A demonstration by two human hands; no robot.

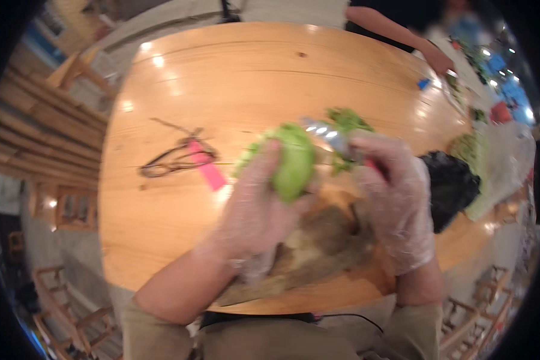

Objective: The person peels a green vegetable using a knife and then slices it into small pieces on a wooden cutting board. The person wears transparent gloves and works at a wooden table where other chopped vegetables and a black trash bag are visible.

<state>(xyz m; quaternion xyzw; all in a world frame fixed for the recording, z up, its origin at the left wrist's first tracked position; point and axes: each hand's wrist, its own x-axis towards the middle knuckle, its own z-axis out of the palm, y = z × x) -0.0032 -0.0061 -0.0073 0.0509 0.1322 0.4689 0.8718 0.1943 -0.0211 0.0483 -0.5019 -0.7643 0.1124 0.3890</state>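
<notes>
My left hand [252, 210], in a clear plastic glove, is closed round a pale green vegetable [295, 162]. Motion blur hides its exact kind. In my right hand [396, 198], gloved the same way, is a small knife [327, 132] with a shiny blade and a reddish handle. Its blade points up and left, a little apart from the vegetable. Behind the blade, green leafy pieces [351, 120] lie on the table. Beneath both hands is a worn, brownish board [312, 246], partly covered by my hands and forearms.
Dark-framed eyeglasses [156, 169] and a pink strip [210, 174] lie on the wooden table [234, 78] at left. A black plastic bag [453, 186] and a clear bag [507, 162] sit at right. Another person's arm [396, 37] reaches in at the far right, near a blue scrap [424, 84].
</notes>
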